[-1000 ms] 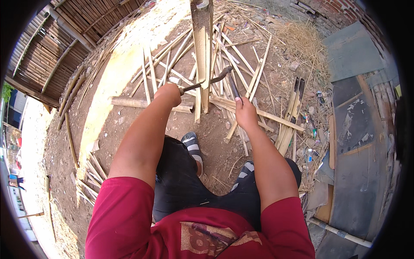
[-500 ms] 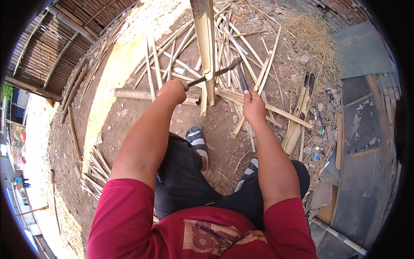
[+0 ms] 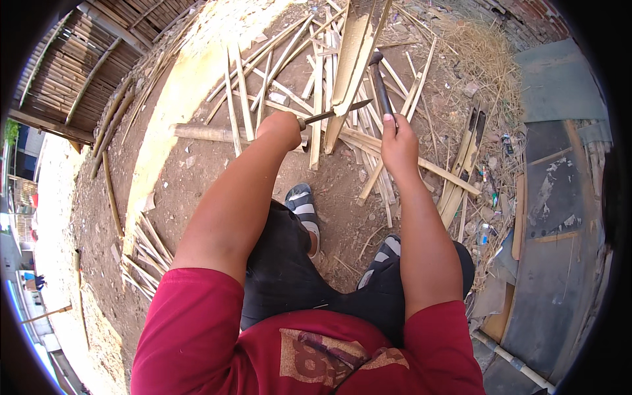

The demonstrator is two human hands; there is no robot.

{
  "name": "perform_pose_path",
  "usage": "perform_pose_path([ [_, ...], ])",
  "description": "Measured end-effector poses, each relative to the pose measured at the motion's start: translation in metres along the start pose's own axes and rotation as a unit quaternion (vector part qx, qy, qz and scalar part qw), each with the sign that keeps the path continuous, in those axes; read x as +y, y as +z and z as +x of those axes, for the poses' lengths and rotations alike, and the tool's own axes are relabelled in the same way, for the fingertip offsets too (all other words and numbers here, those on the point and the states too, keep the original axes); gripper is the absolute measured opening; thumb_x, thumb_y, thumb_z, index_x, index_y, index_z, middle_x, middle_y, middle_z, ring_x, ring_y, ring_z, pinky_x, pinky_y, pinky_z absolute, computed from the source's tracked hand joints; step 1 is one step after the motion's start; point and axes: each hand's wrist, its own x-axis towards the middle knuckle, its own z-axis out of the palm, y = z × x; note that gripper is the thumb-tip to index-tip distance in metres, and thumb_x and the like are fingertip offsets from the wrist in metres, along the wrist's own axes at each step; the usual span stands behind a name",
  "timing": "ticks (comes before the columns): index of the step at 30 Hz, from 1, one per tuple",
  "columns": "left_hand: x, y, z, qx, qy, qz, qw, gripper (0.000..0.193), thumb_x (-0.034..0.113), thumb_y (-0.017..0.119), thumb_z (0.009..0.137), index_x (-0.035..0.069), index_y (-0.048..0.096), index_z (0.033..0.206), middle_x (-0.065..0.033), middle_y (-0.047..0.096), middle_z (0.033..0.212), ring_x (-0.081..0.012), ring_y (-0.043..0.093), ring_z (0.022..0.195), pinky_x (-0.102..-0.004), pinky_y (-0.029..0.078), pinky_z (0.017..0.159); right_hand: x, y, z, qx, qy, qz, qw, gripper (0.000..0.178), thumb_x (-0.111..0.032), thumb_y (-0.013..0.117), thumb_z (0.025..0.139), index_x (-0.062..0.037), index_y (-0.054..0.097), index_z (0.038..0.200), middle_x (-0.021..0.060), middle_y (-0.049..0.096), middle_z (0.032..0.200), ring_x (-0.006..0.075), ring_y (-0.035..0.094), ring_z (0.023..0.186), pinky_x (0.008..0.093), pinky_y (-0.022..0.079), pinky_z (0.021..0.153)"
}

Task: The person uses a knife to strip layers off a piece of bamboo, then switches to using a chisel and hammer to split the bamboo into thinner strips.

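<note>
My left hand point(image 3: 282, 130) is closed round the handle of a knife point(image 3: 320, 117). Its dark blade passes through a split bamboo piece point(image 3: 350, 59), and the pointed tip sticks out on the right side. The bamboo rises away from me toward the top edge, leaning right, with a gap between its two halves. In my right hand point(image 3: 399, 146) is a hammer point(image 3: 380, 85), gripped by its dark handle. The hammer head points away from me, just right of the bamboo and apart from the blade.
Many split bamboo strips point(image 3: 283, 62) lie scattered on the dirt ahead. A bamboo pole point(image 3: 210, 133) rests at left, with more strips point(image 3: 146, 253) near my left side. Dark-stained bamboo pieces point(image 3: 464, 155), straw point(image 3: 477, 66) and a dark panel point(image 3: 556, 191) lie at right.
The knife and my left hand have shifted right. The bamboo now leans right, its split wider. My right hand has moved right and slightly up, the hammer head away from the blade tip.
</note>
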Motion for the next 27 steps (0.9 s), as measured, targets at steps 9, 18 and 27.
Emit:
perform_pose_path([
  [9, -0.006, 0.013, 0.023, 0.028, 0.003, 0.02, 0.999, 0.032, 0.013, 0.062, 0.089, 0.013, 0.073, 0.118, -0.0131, 0.072, 0.118, -0.0329, 0.069, 0.111, -0.0425, 0.056, 0.094, 0.073, 0.028, -0.008, 0.001, 0.005, -0.123, 0.992, 0.035, -0.035, 0.049, 0.105, -0.0027, 0.062, 0.109, 0.0197, 0.067, 0.078, 0.0414, 0.065, 0.073, 0.0486, 0.049, 0.068],
  [18, -0.023, 0.02, 0.026, 0.011, 0.001, 0.008, 1.0, 0.029, 0.015, 0.062, 0.087, 0.004, 0.073, 0.112, -0.0196, 0.071, 0.117, -0.0348, 0.068, 0.11, -0.043, 0.055, 0.095, 0.017, 0.01, -0.009, 0.035, -0.027, 0.005, 0.999, 0.035, -0.034, 0.05, 0.105, -0.0019, 0.063, 0.108, 0.0224, 0.069, 0.081, 0.0448, 0.067, 0.081, 0.0501, 0.05, 0.071],
  [27, -0.026, 0.022, 0.017, 0.007, -0.027, -0.008, 1.0, 0.03, 0.017, 0.063, 0.088, 0.005, 0.074, 0.113, -0.0183, 0.071, 0.118, -0.0354, 0.068, 0.111, -0.0435, 0.056, 0.094, 0.012, 0.01, 0.001, 0.005, -0.004, 0.004, 1.0, 0.036, -0.035, 0.051, 0.104, -0.0017, 0.063, 0.113, 0.0223, 0.068, 0.079, 0.0435, 0.067, 0.077, 0.0502, 0.05, 0.07],
])
